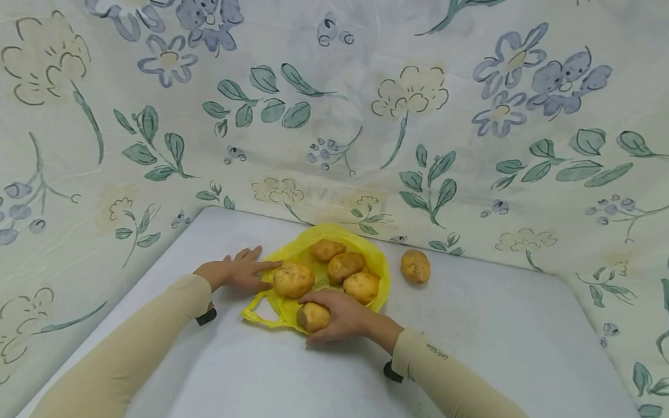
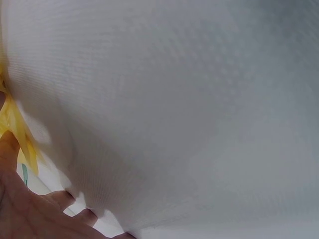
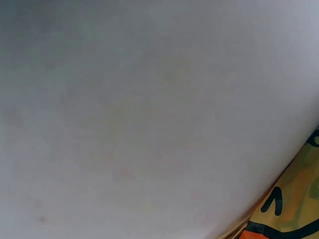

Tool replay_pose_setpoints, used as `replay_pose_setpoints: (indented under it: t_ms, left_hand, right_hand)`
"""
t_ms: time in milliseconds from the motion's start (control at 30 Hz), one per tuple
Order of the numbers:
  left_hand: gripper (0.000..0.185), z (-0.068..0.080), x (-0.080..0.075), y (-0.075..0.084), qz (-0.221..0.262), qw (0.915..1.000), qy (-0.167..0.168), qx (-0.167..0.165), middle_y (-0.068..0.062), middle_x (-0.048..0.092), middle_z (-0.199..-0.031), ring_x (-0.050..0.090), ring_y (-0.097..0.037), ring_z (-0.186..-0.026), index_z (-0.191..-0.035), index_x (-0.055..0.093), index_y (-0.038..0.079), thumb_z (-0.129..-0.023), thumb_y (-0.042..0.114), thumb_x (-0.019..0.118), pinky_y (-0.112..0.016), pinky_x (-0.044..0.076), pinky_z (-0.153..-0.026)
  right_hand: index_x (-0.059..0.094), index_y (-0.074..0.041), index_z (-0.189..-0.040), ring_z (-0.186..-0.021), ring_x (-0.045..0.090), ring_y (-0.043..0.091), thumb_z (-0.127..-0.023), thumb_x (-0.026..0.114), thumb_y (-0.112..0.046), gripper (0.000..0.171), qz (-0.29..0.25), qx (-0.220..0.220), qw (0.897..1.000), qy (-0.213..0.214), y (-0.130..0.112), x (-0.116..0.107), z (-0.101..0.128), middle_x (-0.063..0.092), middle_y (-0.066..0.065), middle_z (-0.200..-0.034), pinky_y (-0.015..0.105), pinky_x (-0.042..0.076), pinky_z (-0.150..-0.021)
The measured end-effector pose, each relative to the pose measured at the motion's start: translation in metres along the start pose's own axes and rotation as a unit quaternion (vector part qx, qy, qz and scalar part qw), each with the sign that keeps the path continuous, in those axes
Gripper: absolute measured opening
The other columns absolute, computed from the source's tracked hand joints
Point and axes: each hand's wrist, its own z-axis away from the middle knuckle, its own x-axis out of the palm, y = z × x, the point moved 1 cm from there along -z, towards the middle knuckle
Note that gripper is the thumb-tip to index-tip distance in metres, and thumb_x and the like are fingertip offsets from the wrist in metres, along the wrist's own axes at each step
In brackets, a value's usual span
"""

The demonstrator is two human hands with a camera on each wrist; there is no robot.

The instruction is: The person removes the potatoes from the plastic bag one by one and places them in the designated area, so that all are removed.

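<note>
A yellow plastic bag (image 1: 303, 236) lies spread on the white table, with several potatoes on it. My right hand (image 1: 346, 315) grips one potato (image 1: 313, 317) at the bag's near edge, thumb and fingers to either side of it. At the bag's left edge is my left hand (image 1: 244, 272), its fingers spread. One finger reaches the bag beside a large potato (image 1: 293, 280). In the left wrist view, this hand (image 2: 30, 214) shows spread fingers and a finger touching the yellow plastic (image 2: 17, 127). The right wrist view does not show the right hand.
Another potato (image 1: 415, 267) lies on the table to the right of the bag. Flower-printed sheeting (image 1: 344, 151) rises behind the table (image 1: 476, 348) and along its sides. A colourful printed cloth (image 3: 294, 204) fills the lower right corner of the right wrist view.
</note>
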Motion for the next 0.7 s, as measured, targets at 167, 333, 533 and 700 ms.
replay_pose_setpoints:
  t_ms: [167,333,533,700]
  left_hand:
    - [0.069,0.0008,-0.0003,0.0008,-0.001,1.0000,0.001,0.000,-0.027,0.003,-0.164,0.003,-0.055,-0.147,-0.154,0.033,0.033,-0.093,0.057,0.054,-0.077,0.005,-0.111]
    - [0.069,0.0007,-0.0004,0.0011,-0.003,1.0000,0.001,0.001,-0.027,0.002,-0.164,0.003,-0.055,-0.147,-0.155,0.033,0.032,-0.094,0.056,0.054,-0.077,0.005,-0.112]
    - [0.069,-0.0003,0.0001,0.0007,-0.006,1.0000,0.003,0.000,-0.027,0.002,-0.164,0.004,-0.055,-0.147,-0.155,0.033,0.031,-0.094,0.056,0.054,-0.077,0.006,-0.111]
    - [0.068,0.0009,0.0006,0.0020,-0.005,1.0000,0.003,0.002,-0.028,0.002,-0.163,0.004,-0.056,-0.147,-0.155,0.033,0.030,-0.095,0.055,0.053,-0.077,0.006,-0.111]
  right_hand:
    - [0.054,-0.024,-0.137,-0.127,0.051,0.010,-0.077,0.084,-0.041,0.070,0.007,-0.001,1.000,-0.004,-0.0004,0.0001,0.0005,0.057,-0.006,-0.137,0.034,0.042,-0.110]
    - [0.052,-0.025,-0.138,-0.127,0.051,0.012,-0.078,0.083,-0.041,0.069,0.012,0.005,1.000,-0.005,-0.0018,0.0016,0.0012,0.056,-0.004,-0.138,0.036,0.042,-0.110]
    - [0.049,-0.030,-0.140,-0.126,0.052,0.012,-0.078,0.081,-0.049,0.072,0.044,0.011,0.999,-0.005,-0.0008,0.0050,0.0010,0.056,-0.004,-0.138,0.037,0.044,-0.108]
    - [0.050,-0.031,-0.138,-0.121,0.054,0.012,-0.080,0.078,-0.051,0.067,0.066,0.019,0.998,-0.004,0.0002,0.0077,0.0000,0.058,-0.003,-0.134,0.037,0.046,-0.105]
